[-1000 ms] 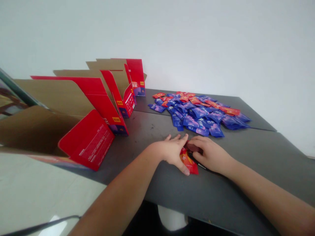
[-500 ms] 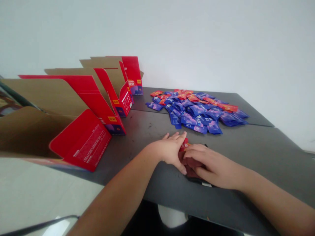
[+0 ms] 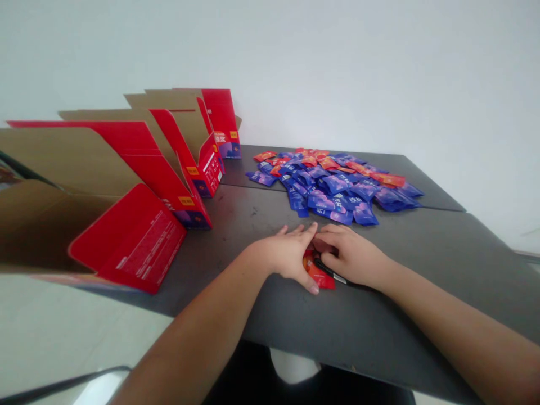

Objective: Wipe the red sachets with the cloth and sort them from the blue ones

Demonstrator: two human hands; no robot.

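A red sachet lies flat on the table near its front edge. My left hand rests over the sachet's left side, thumb and fingers spread, and partly covers it. My right hand is closed on a dark brown cloth with a black edge and a small white tag. It presses the cloth against the sachet's upper part, right beside my left hand. Most of the cloth is hidden under the right hand.
Beyond my hands lies a pile of blue and red sachets. Several open red cardboard boxes stand in a row on the left, flaps raised. A pale wall borders the dark table at the back.
My right hand has slid the brown cloth away from me along the sachet, uncovering its near end and covering its far end. My left hand stays in place, spread.
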